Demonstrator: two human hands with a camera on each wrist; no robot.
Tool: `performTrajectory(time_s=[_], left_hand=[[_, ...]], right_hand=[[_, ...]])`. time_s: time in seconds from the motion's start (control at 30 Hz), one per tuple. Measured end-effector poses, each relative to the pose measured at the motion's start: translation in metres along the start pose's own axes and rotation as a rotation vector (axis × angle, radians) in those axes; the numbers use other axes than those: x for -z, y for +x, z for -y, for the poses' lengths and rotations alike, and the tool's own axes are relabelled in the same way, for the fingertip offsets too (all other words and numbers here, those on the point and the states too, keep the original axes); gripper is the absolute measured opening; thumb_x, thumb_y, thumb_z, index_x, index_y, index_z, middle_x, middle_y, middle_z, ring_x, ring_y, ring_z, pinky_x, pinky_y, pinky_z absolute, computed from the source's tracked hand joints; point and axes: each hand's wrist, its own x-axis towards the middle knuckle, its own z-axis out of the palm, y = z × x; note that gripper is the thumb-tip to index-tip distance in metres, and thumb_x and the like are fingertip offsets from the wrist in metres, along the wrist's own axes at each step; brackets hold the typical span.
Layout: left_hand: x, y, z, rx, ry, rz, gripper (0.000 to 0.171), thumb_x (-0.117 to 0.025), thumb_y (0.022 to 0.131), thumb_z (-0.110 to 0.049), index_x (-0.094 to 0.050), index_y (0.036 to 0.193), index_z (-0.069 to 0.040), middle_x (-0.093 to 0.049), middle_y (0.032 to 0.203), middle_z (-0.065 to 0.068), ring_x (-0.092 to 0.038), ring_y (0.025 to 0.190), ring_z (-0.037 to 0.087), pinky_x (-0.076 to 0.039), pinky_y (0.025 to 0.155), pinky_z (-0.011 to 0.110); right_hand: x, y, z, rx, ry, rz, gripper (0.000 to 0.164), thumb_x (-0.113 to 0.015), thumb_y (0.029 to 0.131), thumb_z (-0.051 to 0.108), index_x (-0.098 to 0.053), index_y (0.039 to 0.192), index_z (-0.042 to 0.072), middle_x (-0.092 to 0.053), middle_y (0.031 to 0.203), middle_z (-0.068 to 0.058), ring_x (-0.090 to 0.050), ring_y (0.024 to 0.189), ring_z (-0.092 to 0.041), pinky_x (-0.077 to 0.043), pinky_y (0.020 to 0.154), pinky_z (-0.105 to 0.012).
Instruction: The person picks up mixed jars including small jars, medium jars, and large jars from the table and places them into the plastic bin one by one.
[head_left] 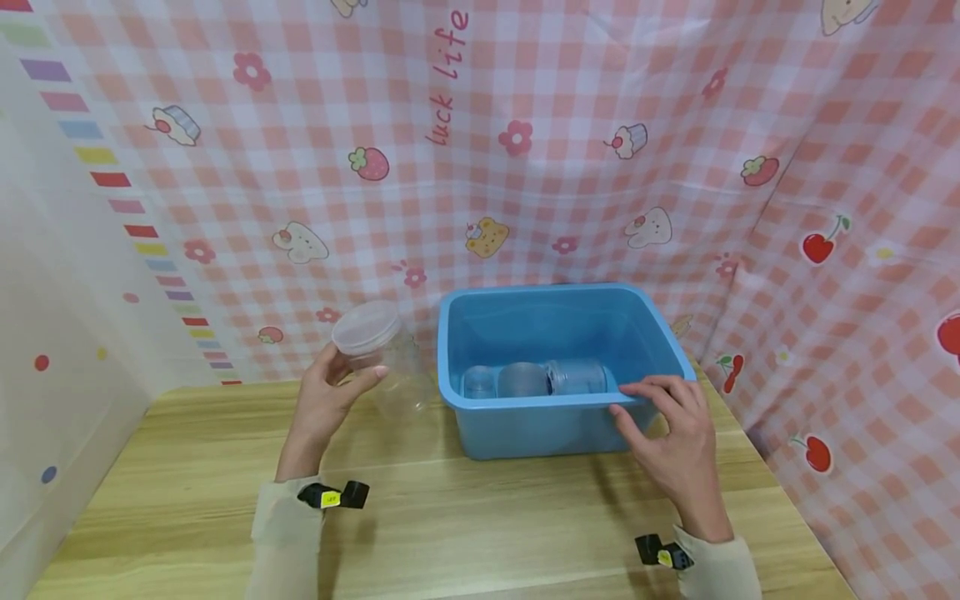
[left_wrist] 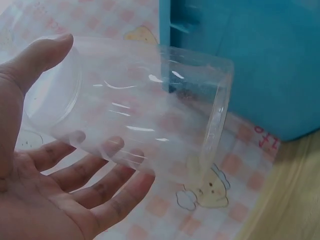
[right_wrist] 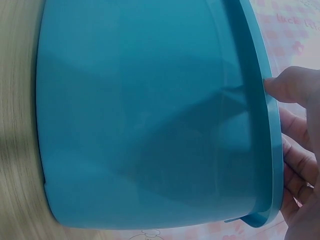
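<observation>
In my left hand (head_left: 330, 396) is a clear plastic jar (left_wrist: 135, 105) with a whitish lid, held between thumb and fingers just left of the blue bin. The jar tilts slightly in the head view, its lid end up. My right hand (head_left: 675, 425) pinches the front rim of the blue plastic bin (head_left: 540, 429) near its right corner, thumb outside and fingers over the edge. Inside the bin lie several clear containers: a small one (head_left: 479, 382) at the left, a round one (head_left: 522, 380) in the middle and a jar on its side (head_left: 577, 377).
The bin stands on a wood-grain table (head_left: 465, 525), close to a pink checked cloth (head_left: 420, 208) hung behind it. More cloth with cherries (head_left: 817, 454) hangs along the right side. A white sheet with dots (head_left: 67, 333) borders the left.
</observation>
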Motion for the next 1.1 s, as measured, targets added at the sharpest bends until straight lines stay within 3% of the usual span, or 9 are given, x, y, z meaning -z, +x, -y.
performTrajectory(time_s=[0.27,0.43,0.63,1.1], left_hand=[[-0.003,-0.008,-0.013,-0.06,-0.064,0.024,0.062,-0.078,0.096,-0.014,-0.052,0.152,-0.019,-0.069,0.135,0.006,-0.065,0.119,0.011,-0.057,0.094,0.021],[-0.002,-0.013,-0.022,-0.112,-0.096,0.023,0.061,-0.077,0.096,-0.008,-0.053,0.151,-0.017,-0.071,0.128,-0.001,-0.066,0.119,0.016,-0.058,0.094,0.02],[-0.001,-0.015,-0.029,-0.172,-0.186,0.019,0.056,-0.074,0.095,0.003,-0.058,0.145,-0.014,-0.074,0.123,0.002,-0.068,0.118,0.019,-0.06,0.093,0.022],[0.001,-0.027,-0.05,-0.277,-0.339,0.046,0.059,-0.063,0.096,0.015,-0.053,0.15,-0.007,-0.07,0.137,0.012,-0.07,0.122,0.021,-0.061,0.097,0.028]], right_hand=[[-0.001,-0.001,0.0,0.008,0.005,-0.004,0.028,-0.091,0.079,0.009,-0.08,0.104,0.006,-0.07,0.107,-0.013,-0.053,0.105,-0.031,-0.041,0.094,-0.049],[-0.002,-0.001,-0.002,0.011,0.004,-0.011,0.027,-0.09,0.079,0.009,-0.08,0.104,0.006,-0.07,0.107,-0.013,-0.053,0.105,-0.031,-0.041,0.094,-0.05],[-0.001,-0.001,-0.003,0.008,0.002,-0.015,0.027,-0.09,0.079,0.01,-0.08,0.103,0.006,-0.07,0.107,-0.014,-0.054,0.105,-0.033,-0.041,0.094,-0.051],[-0.001,-0.001,-0.005,0.041,0.024,-0.029,0.027,-0.09,0.078,0.008,-0.081,0.103,0.007,-0.07,0.106,-0.013,-0.054,0.104,-0.032,-0.04,0.093,-0.048]])
